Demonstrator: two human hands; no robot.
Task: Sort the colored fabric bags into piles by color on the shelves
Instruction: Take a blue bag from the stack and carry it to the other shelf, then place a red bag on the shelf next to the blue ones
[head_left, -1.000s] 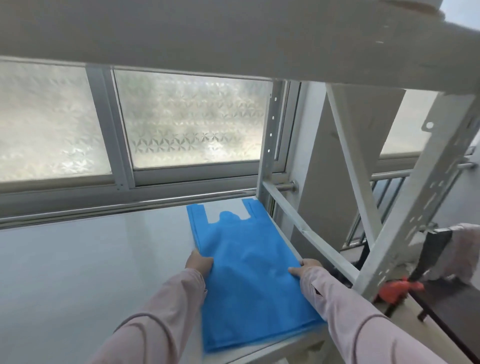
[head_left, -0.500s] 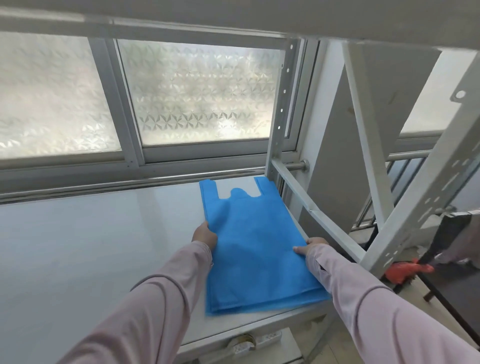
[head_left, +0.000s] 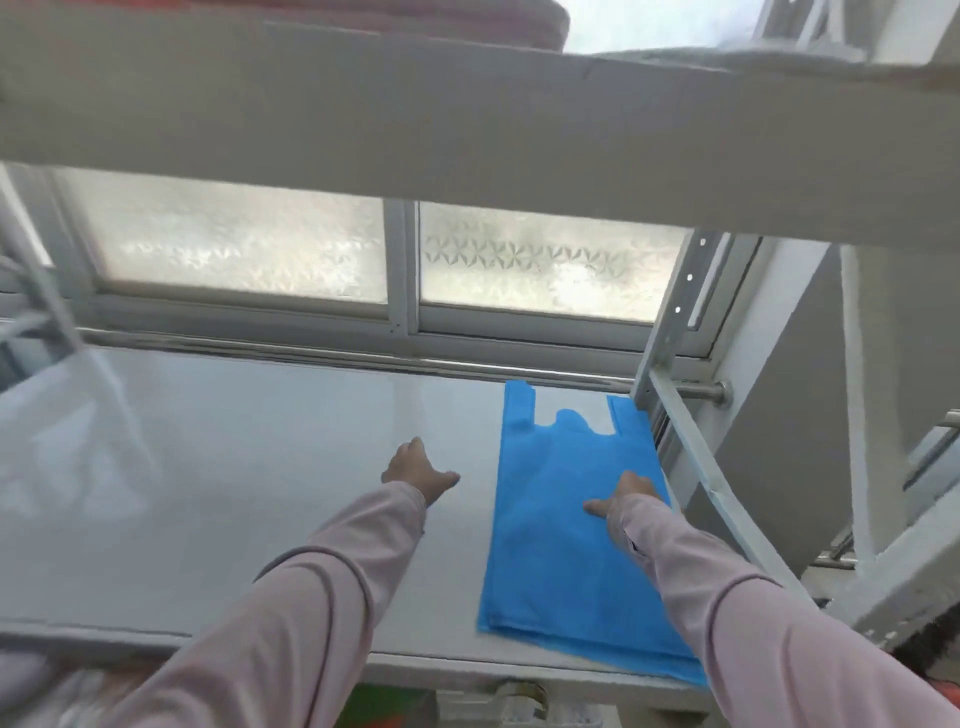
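Reaching sleeves: two, pale pink, stretched from the bottom edge over the shelf.
under-shelf clutter: green and red shapes below the front lip, too blurred to name.
shelf: white, glossy, wide.
blue bags: flat pile at the right end of the shelf, layered edges showing at the near corner, near edge at the front lip, handles pointing to the window.
right hand: palm down on the blue bags near their right edge, thumb out to the left; grip wide, fingers flat, clasping nothing.
left hand: just left of the pile, apart from it, palm down; grip wide, fingers relaxed, holding nothing; touching the shelf or just above it, cannot tell.
upright post: white, punched with holes, at the far right corner just beyond the handles.
diagonal brace: running from the post toward the near right.
rail: metal bar along the back edge of the shelf.
window: frosted patterned panes behind the rail.
upper shelf: pale beam across the top, with a reddish blurred mass on it.
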